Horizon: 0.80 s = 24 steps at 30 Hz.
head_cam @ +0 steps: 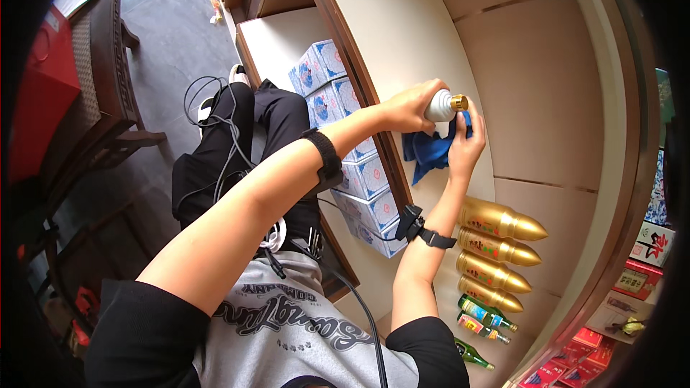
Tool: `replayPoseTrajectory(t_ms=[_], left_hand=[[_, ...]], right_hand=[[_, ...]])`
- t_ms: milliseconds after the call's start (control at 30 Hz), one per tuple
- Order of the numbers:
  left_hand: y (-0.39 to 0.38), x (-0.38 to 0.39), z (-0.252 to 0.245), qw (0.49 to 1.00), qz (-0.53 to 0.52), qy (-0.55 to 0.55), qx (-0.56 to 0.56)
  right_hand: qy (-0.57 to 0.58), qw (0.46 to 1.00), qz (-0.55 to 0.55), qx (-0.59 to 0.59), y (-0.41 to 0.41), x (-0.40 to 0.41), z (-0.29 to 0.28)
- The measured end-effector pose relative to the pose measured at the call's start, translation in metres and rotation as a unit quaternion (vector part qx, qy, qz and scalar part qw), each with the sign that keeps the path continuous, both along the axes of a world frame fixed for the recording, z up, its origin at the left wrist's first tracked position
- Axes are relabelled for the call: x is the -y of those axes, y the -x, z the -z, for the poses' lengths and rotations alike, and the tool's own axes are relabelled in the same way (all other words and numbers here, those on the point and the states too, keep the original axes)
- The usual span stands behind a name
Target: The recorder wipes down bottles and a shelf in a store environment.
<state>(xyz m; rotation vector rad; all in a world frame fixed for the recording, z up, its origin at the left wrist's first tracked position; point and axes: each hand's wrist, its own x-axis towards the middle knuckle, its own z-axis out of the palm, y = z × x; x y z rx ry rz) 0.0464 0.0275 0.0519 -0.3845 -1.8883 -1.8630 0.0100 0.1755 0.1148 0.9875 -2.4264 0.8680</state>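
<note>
My left hand (412,106) is closed around a white bottle (441,108) with a gold cap (459,103). The bottle is held over a cream shelf. At its other side is my right hand (468,146), fingers raised and bent near the cap, with a blue cloth (429,152) held against the bottle. Part of the cloth hangs down towards the shelf. The fingers hide some of the bottle and cloth.
Golden bullet-shaped bottles (504,218) and green glass bottles (485,315) stand nearer my body on the shelf. Blue-white boxes (364,178) are stacked below, behind the brown shelf edge (377,134). Cables (234,137) lie over my legs. A dark wooden chair (110,64) stands at left.
</note>
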Motion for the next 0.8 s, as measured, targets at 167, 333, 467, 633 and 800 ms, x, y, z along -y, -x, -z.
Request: replayPoseTrajectory(t_ms=[167, 333, 467, 633, 800], left_hand=[[0.003, -0.003, 0.0, 1.0, -0.008, 0.004, -0.017], [0.001, 0.0, 0.0, 1.0, -0.02, 0.003, -0.009], [-0.001, -0.004, -0.002, 0.999, -0.024, 0.026, 0.012], [-0.003, -0.004, -0.004, 0.999, -0.041, 0.024, 0.02], [-0.002, -0.004, -0.002, 0.999, -0.035, 0.007, 0.007]], right_hand=[[0.189, 0.976, 0.072, 0.084, 0.007, 0.002, -0.007], [0.205, 0.949, -0.023, 0.237, 0.01, 0.014, -0.005], [0.283, 0.908, -0.04, 0.308, 0.0, 0.008, 0.0], [0.253, 0.956, 0.029, 0.147, -0.025, 0.019, 0.009], [0.165, 0.983, 0.066, 0.045, -0.057, 0.023, 0.001]])
